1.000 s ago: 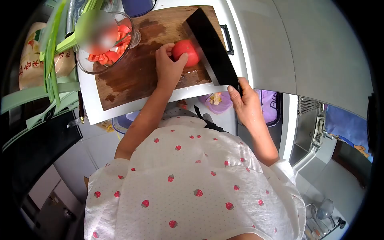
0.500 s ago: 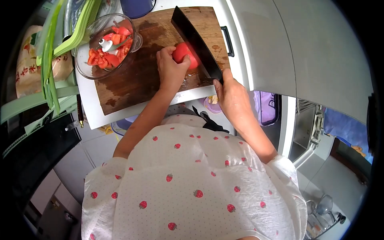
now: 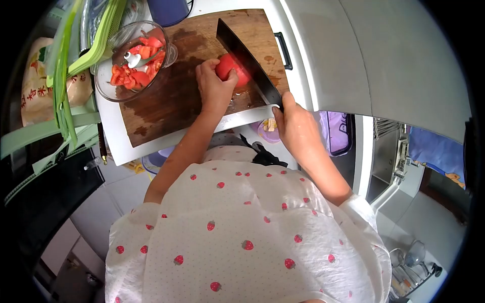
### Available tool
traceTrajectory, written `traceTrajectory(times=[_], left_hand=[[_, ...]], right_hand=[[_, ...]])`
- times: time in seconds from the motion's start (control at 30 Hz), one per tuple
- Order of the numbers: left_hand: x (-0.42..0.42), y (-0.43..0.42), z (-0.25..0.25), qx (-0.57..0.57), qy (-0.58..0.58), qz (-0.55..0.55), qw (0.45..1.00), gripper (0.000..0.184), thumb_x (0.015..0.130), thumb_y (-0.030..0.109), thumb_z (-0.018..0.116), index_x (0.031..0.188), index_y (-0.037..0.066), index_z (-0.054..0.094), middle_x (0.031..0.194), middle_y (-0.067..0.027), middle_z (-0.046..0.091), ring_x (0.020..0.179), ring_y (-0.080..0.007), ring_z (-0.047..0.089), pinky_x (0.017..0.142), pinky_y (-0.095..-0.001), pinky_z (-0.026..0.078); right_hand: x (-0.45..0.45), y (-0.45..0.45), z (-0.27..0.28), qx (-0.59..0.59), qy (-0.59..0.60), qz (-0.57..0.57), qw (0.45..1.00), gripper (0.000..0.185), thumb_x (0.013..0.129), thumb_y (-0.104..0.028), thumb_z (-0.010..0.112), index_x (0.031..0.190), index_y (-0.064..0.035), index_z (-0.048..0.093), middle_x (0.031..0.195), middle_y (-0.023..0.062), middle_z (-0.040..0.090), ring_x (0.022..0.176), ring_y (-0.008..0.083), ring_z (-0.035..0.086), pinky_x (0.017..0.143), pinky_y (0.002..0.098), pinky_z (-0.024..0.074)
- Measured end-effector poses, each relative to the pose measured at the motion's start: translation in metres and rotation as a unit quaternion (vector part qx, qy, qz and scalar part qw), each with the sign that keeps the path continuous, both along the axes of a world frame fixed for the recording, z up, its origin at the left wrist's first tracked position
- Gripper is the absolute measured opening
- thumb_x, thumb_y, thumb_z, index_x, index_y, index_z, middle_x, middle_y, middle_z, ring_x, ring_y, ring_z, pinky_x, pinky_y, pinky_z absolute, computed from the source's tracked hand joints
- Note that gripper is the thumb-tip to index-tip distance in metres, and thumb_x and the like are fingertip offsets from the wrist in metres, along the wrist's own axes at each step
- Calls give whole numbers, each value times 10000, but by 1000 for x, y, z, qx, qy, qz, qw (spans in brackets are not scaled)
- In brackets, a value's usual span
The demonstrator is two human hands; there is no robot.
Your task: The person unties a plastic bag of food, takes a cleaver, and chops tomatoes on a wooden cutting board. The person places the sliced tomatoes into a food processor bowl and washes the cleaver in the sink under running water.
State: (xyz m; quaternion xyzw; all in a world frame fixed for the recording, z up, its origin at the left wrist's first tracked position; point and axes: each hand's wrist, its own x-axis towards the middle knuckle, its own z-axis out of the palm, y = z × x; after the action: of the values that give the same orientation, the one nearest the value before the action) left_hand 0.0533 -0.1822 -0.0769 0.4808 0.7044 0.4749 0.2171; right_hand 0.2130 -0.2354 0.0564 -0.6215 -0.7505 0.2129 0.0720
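Observation:
On the wooden cutting board (image 3: 177, 108), my left hand (image 3: 215, 87) grips a red tomato (image 3: 231, 69) between thumb and fingers. My right hand (image 3: 297, 123) is closed around the handle of a wide dark cleaver (image 3: 247, 60). The blade stands against the tomato's right side; whether it has entered the flesh I cannot tell. To the left of my left hand, a clear chopper bowl (image 3: 105, 90) with a white centre post (image 3: 132, 59) holds cut tomato pieces (image 3: 140, 78).
A green rack (image 3: 96, 53) with long green stalks (image 3: 60, 96) stands at the left beside a printed bag (image 3: 38, 96). A dark blue container (image 3: 169, 11) is behind the board. Grey panels (image 3: 333, 55) rise at the right. Below the counter edge sits a purple basin (image 3: 269, 132).
My right hand and the cleaver have shifted slightly toward me, and the blade's far tip sits lower in view. My left hand keeps its hold on the tomato.

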Motion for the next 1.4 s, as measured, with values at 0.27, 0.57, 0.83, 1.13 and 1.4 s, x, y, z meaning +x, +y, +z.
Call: traceTrajectory(times=[0.27, 0.57, 0.83, 1.13, 1.4], left_hand=[[-3, -4, 4, -14, -22, 1, 1000, 395, 703, 156, 695, 1020, -4, 521, 995, -145, 505, 922, -274, 522, 838, -362, 443], [-2, -4, 6, -4, 42, -60, 997, 406, 719, 206, 678, 1065, 68, 518, 1069, -181, 464, 1012, -350, 470, 901, -429, 401], [3, -5, 13, 0, 164, -61, 985, 488, 702, 218, 706, 1084, 24, 471, 1044, -179, 489, 1005, -341, 492, 885, -419, 416], [-44, -43, 6, -98, -12, -120, 988, 848, 666, 210, 770, 1361, 3, 331, 1119, -177, 526, 1040, -285, 518, 896, -353, 426], [-21, -43, 12, 3, 94, -118, 988, 865, 638, 232, 794, 1343, 8, 346, 1195, -189, 482, 1156, -324, 434, 971, -383, 379]], right_hand=[[-12, 12, -28, -27, -40, 25, 999, 184, 864, -117, 541, 913, -2, 406, 720, 253, 588, 703, 443, 578, 614, 508, 447], [-11, 26, -58, 42, 32, 26, 998, 165, 866, -136, 524, 901, 4, 444, 744, 258, 603, 724, 440, 595, 654, 503, 465], [7, 20, -53, 0, 79, -31, 996, 182, 860, -138, 556, 903, 6, 455, 722, 251, 600, 709, 438, 589, 647, 508, 458], [15, 27, -57, -44, 109, 40, 992, 368, 846, -146, 591, 1181, -30, 494, 845, 256, 619, 830, 413, 597, 720, 443, 464], [16, 21, -69, -38, 193, 8, 980, 341, 842, -190, 604, 1119, 0, 550, 875, 278, 619, 858, 429, 592, 757, 456, 466]])
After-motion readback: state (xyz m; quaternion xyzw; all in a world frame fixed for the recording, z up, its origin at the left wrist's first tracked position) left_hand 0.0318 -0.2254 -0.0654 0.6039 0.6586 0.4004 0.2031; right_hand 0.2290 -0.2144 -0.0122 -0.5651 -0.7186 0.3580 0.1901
